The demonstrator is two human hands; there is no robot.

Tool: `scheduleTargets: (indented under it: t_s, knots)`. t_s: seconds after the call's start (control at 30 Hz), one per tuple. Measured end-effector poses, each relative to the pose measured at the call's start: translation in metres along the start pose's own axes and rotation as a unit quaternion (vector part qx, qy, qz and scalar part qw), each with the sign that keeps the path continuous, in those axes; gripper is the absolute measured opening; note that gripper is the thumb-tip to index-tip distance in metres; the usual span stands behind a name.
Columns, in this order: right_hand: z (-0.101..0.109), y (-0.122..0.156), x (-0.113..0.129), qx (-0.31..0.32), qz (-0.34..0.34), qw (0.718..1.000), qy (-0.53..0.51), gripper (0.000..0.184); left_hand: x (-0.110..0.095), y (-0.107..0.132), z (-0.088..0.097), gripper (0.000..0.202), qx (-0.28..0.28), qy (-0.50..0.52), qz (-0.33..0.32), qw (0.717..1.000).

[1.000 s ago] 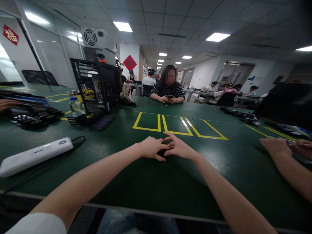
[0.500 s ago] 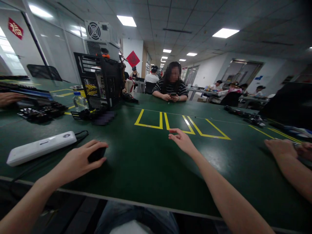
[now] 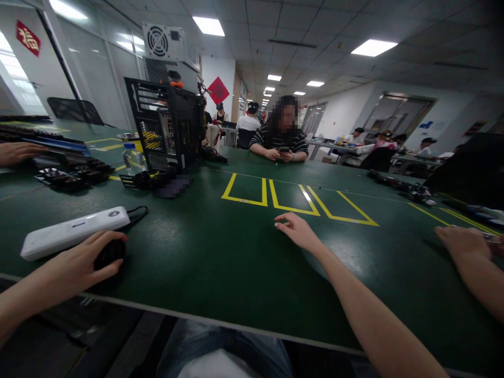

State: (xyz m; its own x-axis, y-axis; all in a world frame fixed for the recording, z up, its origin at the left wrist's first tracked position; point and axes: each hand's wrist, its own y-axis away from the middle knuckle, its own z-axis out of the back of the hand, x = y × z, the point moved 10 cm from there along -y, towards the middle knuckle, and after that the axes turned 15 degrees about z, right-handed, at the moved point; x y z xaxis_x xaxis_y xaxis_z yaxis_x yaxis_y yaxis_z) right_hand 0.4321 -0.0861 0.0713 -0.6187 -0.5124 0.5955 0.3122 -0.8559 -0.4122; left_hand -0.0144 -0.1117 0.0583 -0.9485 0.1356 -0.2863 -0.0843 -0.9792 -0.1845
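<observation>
My left hand (image 3: 84, 257) is wrapped over a black computer mouse (image 3: 110, 255) on the green table, close to the table's front edge. Most of the mouse is hidden by the fingers and palm. Just behind that hand lies a long white device (image 3: 74, 231), shaped like a power bank, with a black cord. My right hand (image 3: 298, 229) hovers at or just above the tabletop, its fingers loosely bent and apart from the thumb, with nothing in them. Yellow tape outlines (image 3: 295, 211) lie just beyond its fingertips.
Back left stands an open black computer case (image 3: 165, 126) with a power supply (image 3: 167, 42) on top. A clear bottle (image 3: 134, 159) and black parts (image 3: 74, 176) lie nearby. Another person's hand (image 3: 464, 241) rests at right, another (image 3: 21, 152) at far left. Someone opposite holds a phone (image 3: 283, 149).
My left hand has slid the mouse left across the table, nearer the white device. My right hand has barely moved. The view has shifted slightly.
</observation>
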Motion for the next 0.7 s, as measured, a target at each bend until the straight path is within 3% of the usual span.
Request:
scheduleTargets:
  t_s: [0.13, 0.23, 0.37, 0.53, 0.6, 0.7]
  knots:
    - [0.0, 0.001, -0.003, 0.001, 0.001, 1.0, -0.018, 0.024, 0.013, 0.004, 0.003, 0.043, -0.03, 0.0, 0.024, 0.999]
    - [-0.003, -0.001, 0.001, 0.002, 0.008, 1.0, -0.024, 0.023, -0.017, 0.004, -0.001, 0.042, -0.005, 0.002, 0.003, 1.0]
    - [-0.015, -0.006, 0.013, 0.016, 0.019, 0.999, -0.022, 0.022, -0.115, -0.008, -0.026, 0.043, 0.094, 0.016, -0.083, 0.992]
    - [-0.036, -0.016, 0.013, 0.019, 0.003, 0.996, -0.083, 0.027, -0.244, -0.054, -0.067, 0.039, 0.137, 0.048, -0.184, 0.972]
    - [-0.042, -0.02, 0.004, 0.004, -0.014, 0.991, -0.131, 0.03, -0.283, -0.074, -0.081, 0.04, 0.122, 0.064, -0.208, 0.968]
    - [-0.039, -0.023, -0.018, -0.055, -0.057, 0.975, -0.209, 0.034, -0.323, -0.093, -0.101, 0.043, 0.112, 0.084, -0.222, 0.965]
